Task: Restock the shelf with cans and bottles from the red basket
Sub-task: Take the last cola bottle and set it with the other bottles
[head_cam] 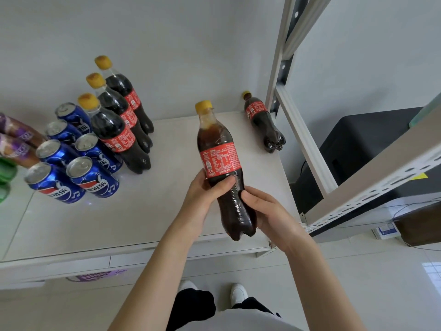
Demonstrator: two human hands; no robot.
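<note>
1. The left hand [202, 197] and right hand [269, 211] both grip the held cola bottle [222, 149], fingers curled round its dark lower body. The left sits just under the red label and the right lower, near the base.
2. That bottle is slightly tilted, yellow cap up, over the front right part of the shelf [143, 211].
3. Blue cans [93, 177] stand grouped at the left.
4. A row of three cola bottles [114, 132] stands just beside them.
5. A lone cola bottle [262, 120] stands in the back right corner.
</note>
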